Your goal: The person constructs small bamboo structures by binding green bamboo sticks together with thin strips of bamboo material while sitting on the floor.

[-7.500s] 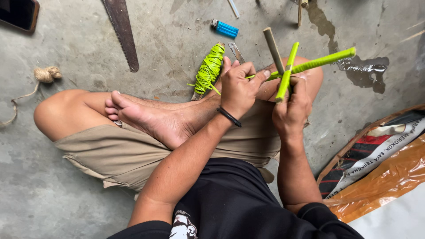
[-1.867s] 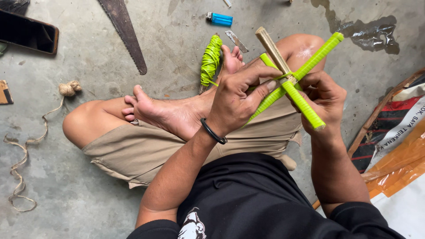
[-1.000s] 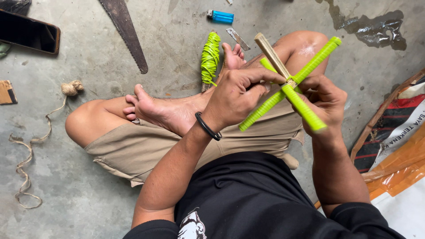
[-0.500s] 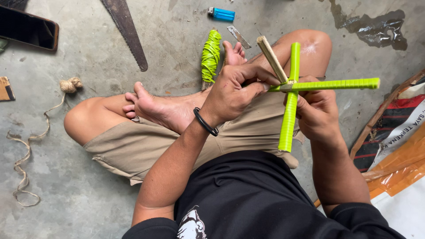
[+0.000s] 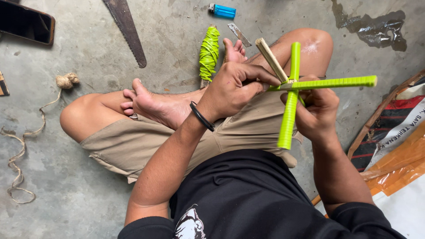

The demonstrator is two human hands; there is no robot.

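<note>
Soft even daylight, faint shadows, sharp w/ slight wide-angle edge distortion.

Saw blade (image 5: 125,28), lighter (image 5: 222,10), phone (image 5: 25,27)

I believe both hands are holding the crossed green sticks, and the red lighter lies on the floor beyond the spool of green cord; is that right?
Nearly. The head view shows the lighter is blue, not red. The rest holds: the left hand and right hand hold the crossed green sticks, and the lighter lies on the floor beyond the spool of green cord.
</note>
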